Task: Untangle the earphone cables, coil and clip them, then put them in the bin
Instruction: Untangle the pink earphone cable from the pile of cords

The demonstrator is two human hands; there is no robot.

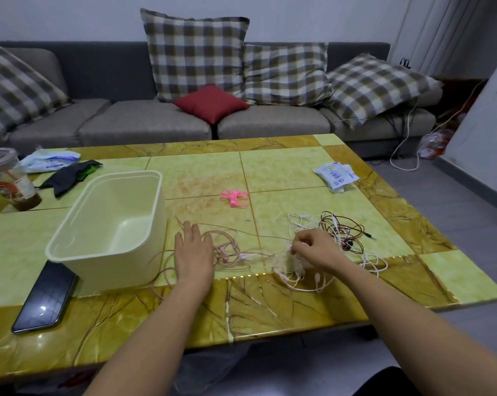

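Green-and-gold table [201, 172] under everything, glossy, and that is my first worry: slick top, thin wire, and loops lying close to the near edge, so one hard tug could drag a bundle onto the floor. Bin [110, 267] stands at my left, empty, just beside the pink cable [227, 247]; nothing is in it yet, so all the work lies ahead.

Pink cable sprawls loose between the bin and the white tangle [293, 270], and a strand runs across joining them, as far as I can tell. Brown cable [347, 227] knots into the far right of that tangle.

Left hand [194, 252] lies flat, fingers straight, pressing the pink cable down. Right hand [313, 250], well apart from it, has fingers curled, pinching a strand at the white tangle; blur hides exactly which one.

Risk here: pull the wrong strand and the knot cinches tighter, or the brown cable gets dragged in. Pull too sharply and an earbud joint may strain. Ease off the left and the pink loops slide into the mess.

Clips [233, 196] sit further back, mid-table, out of easy reach when I need one.
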